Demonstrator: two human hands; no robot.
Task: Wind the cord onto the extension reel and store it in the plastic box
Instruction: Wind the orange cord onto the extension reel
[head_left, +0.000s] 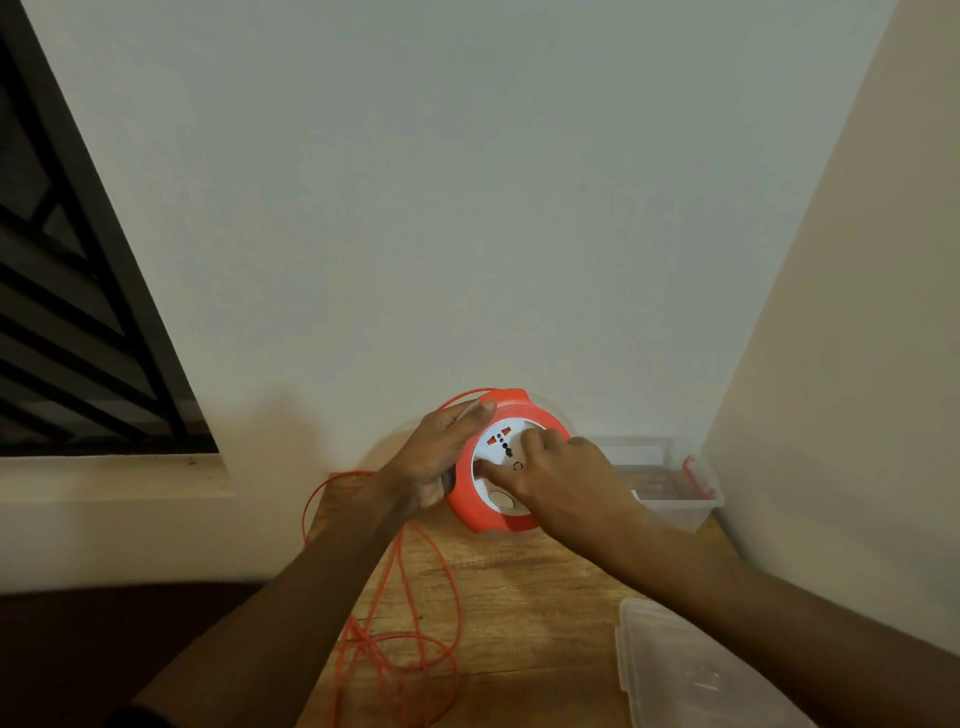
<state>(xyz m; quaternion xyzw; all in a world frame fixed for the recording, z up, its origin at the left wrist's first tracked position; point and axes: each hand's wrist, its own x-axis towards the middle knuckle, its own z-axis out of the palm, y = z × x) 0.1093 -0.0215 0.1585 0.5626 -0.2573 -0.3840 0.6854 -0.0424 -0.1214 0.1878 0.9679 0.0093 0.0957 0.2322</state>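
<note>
Lid (691, 670) of clear plastic lies nearest, at the right of the wooden table (524, 597). Left of it, loose loops of orange cord (410, 644) sprawl across the wood and over its left edge. Farther on, the left hand (436, 457) grips the orange extension reel (506, 460) by its rim, held on edge above the table with a strand under the thumb. The right hand (566, 483) lies on its white socket face, fingers curled; no writing is legible. Behind stands the clear plastic box (670, 483), red clip on its wall, in the corner.
</note>
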